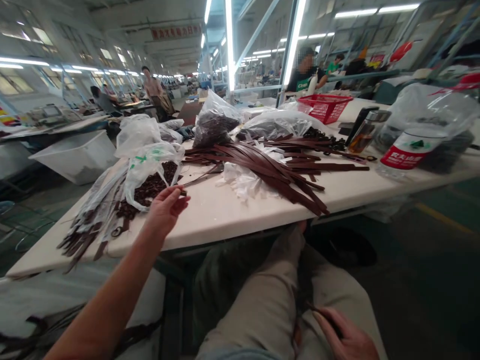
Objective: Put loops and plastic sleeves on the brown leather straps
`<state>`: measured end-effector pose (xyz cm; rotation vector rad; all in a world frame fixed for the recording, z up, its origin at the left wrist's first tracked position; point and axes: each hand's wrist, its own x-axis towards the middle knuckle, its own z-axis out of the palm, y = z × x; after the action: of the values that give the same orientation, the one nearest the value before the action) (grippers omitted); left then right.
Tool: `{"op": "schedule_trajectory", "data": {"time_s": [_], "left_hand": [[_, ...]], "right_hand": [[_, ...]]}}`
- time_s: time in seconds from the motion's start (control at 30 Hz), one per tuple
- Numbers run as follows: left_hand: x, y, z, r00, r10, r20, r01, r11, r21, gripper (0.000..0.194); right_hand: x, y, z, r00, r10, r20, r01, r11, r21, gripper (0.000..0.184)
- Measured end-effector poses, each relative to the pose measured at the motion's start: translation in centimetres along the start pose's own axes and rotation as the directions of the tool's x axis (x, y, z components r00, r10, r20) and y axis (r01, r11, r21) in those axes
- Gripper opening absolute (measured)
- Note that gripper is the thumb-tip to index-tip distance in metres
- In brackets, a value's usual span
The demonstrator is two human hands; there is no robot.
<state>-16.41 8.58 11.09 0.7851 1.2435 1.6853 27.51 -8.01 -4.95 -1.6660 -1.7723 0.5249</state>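
White table (232,212) with brown leather straps (258,167) fanned across the middle over crumpled white plastic (240,181). Plastic bags of small dark parts (150,187) at left and back, more straps (93,220) at left edge, red basket (325,107), glass flask (365,131), red-labelled bottle (408,150) at right.

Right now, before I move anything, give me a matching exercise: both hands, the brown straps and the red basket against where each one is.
Column 1
1. left hand
2. right hand
3. brown leather straps
4. red plastic basket

Column 2
A. far end of the white table
B. over the table, pinching a small dark piece
C. over a khaki trouser leg, holding a dark strip
D. fanned across the tabletop

Pairs: 1-B, 2-C, 3-D, 4-A
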Motion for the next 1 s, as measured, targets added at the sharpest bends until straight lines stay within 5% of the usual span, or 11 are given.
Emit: {"op": "schedule_trajectory", "data": {"time_s": [0.23, 0.47, 0.6, 0.83, 1.0], "left_hand": [[-10.8, -7.2, 7.9, 0.933, -0.266, 0.243, 0.309, 0.937, -0.16, 0.041], [-16.1, -8.6, 10.2, 0.859, -0.199, 0.471, 0.269, 0.959, -0.087, 0.033], [-17.6, -9.0, 10.4, 0.844, -0.112, 0.525, 0.174, 0.982, -0.069, 0.031], [-18.8, -9.6, 10.4, 0.881, -0.045, 0.471, 0.067, 0.997, -0.029, 0.028], [-19.5, -9.8, 10.2, 0.894, -0.098, 0.438, 0.114, 0.993, -0.01, 0.021]], "right_hand": [[3.2, -9.7, -4.3, 0.986, -0.12, -0.118, 0.133, 0.985, 0.112, 0.017], [4.1, -15.2, -4.9, 0.97, -0.182, -0.16, 0.224, 0.925, 0.308, 0.008], [4.2, -16.0, -3.5, 0.976, -0.172, -0.134, 0.211, 0.899, 0.383, 0.007], [3.7, -14.9, -2.4, 0.984, -0.077, -0.158, 0.125, 0.938, 0.322, 0.008], [3.3, -14.6, -2.2, 0.981, -0.075, -0.179, 0.125, 0.95, 0.286, 0.009]]}}
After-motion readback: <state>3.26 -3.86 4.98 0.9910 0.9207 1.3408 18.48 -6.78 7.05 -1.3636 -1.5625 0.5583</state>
